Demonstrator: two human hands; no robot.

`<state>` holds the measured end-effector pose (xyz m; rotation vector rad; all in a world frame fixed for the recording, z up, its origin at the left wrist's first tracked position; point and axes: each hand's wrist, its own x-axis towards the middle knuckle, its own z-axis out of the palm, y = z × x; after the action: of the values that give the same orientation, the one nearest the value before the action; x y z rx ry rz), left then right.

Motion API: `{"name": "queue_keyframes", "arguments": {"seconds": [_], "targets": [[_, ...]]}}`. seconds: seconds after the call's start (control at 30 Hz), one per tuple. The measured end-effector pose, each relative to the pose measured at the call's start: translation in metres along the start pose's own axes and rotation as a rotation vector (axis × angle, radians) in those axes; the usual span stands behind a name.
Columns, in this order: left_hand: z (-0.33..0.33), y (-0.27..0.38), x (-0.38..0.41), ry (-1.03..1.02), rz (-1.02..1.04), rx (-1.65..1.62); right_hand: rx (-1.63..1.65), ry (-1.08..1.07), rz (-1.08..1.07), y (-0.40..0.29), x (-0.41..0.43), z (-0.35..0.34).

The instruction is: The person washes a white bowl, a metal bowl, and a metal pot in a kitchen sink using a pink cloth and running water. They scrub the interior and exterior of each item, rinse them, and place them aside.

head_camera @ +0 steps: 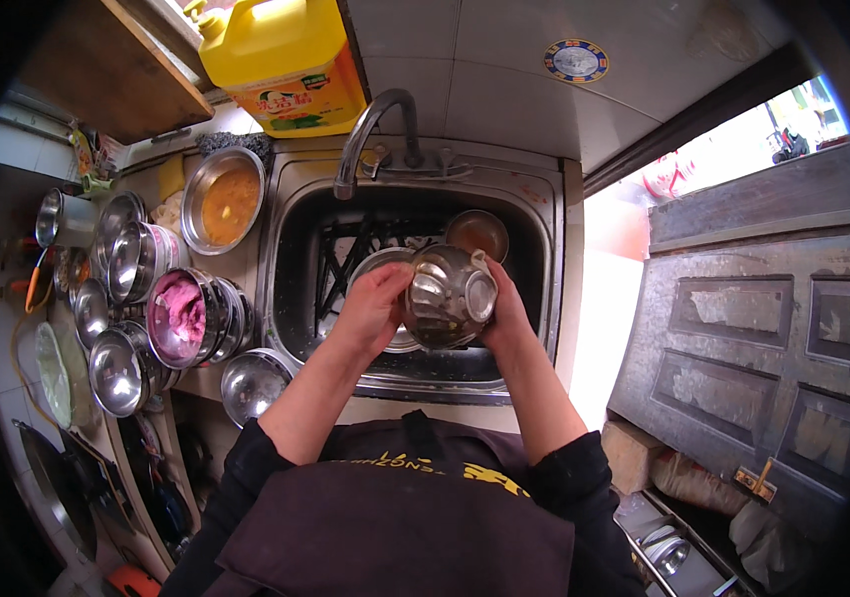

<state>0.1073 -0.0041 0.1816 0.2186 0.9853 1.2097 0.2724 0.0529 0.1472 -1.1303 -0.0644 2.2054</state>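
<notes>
A shiny stainless steel bowl is held over the sink, tilted so its round foot faces up and to the right. My left hand grips its left edge, while my right hand holds the opposite side. Something small and pale shows by my right fingertips; I cannot tell what it is. Behind the held bowl, a small bowl with brownish liquid sits in the sink. Another metal bowl lies partly hidden beneath my hands. Several black chopsticks are strewn at the sink's left.
A chrome faucet arches over the sink's back. Left of the sink stand a basin of orange-brown liquid, stacked steel bowls, a bowl with a pink cloth and a single bowl. A yellow detergent jug stands behind.
</notes>
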Motion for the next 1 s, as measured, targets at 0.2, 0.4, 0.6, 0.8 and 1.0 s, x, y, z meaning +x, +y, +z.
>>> {"name": "queue_keyframes", "arguments": {"seconds": [0.2, 0.4, 0.6, 0.8, 1.0], "targets": [[0.014, -0.023, -0.019, -0.131, 0.173, 0.297, 0.292, -0.068, -0.082, 0.018, 0.008, -0.002], [0.019, -0.015, -0.017, -0.024, 0.134, 0.020, -0.069, 0.199, -0.562, 0.017, -0.010, 0.012], [0.016, -0.010, -0.014, 0.028, 0.161, 0.148, -1.096, 0.039, -1.326, 0.020, -0.038, 0.034], [0.018, -0.019, -0.024, 0.010, 0.289, 0.477, -1.562, 0.042, -1.344, 0.007, -0.036, 0.052], [0.008, -0.025, -0.022, -0.022, 0.243, 0.568, -1.558, 0.079, -1.053, -0.002, -0.023, 0.050]]}}
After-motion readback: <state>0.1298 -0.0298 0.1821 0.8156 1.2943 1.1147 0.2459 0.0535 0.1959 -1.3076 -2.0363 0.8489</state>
